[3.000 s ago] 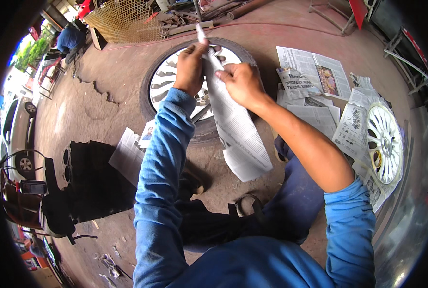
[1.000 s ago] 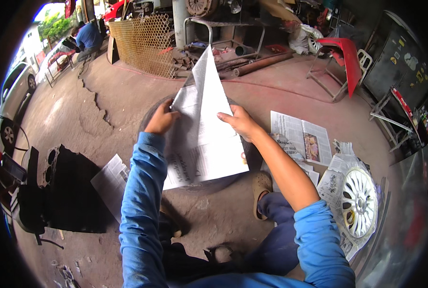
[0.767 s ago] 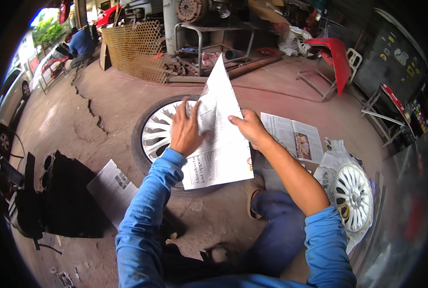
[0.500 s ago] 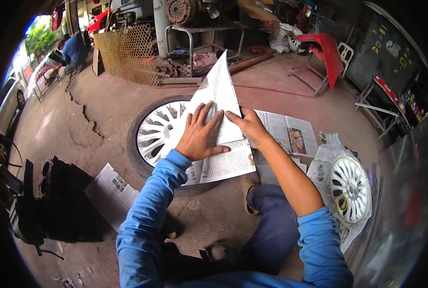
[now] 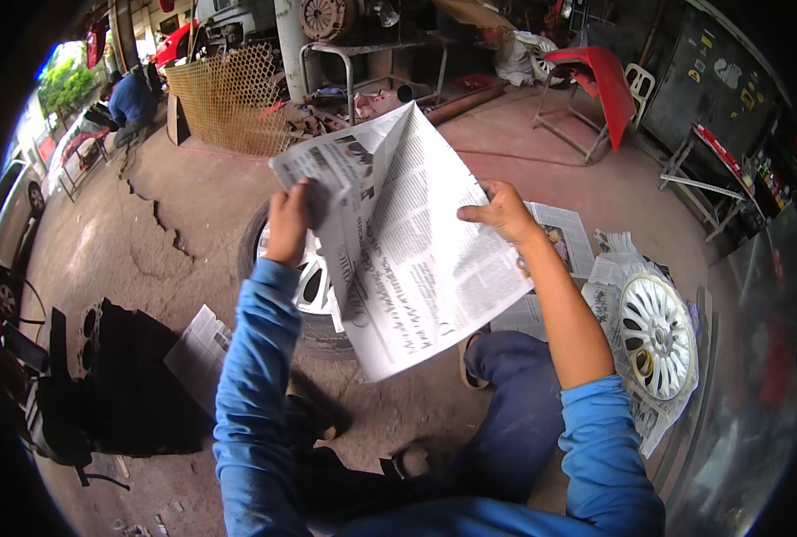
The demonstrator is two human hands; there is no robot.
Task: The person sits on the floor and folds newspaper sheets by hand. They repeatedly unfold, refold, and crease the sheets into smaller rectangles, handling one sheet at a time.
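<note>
A creased sheet of newspaper [image 5: 425,233] is spread between my two hands, raised above a car wheel. My left hand [image 5: 288,219] pinches its left edge, thumb on top. On the right edge, my right hand [image 5: 501,213] grips the sheet with the thumb over the front and the fingers behind. A diagonal fold runs down from the sheet's top point. Behind and below the paper lies the wheel, its white spoked rim [image 5: 313,285] and black tire [image 5: 322,338] mostly hidden by the sheet.
To the right, a white wheel cover [image 5: 656,336] lies on newspaper [image 5: 600,300]. Another newspaper [image 5: 200,345] is on the floor at left beside a black part [image 5: 135,380]. A red panel [image 5: 606,89] rests on a stand. A person [image 5: 132,98] crouches far left.
The sheet has been lifted off the wheel and opened wider. My left hand has gone from lying flat on it to holding its left edge; my right hand has shifted right.
</note>
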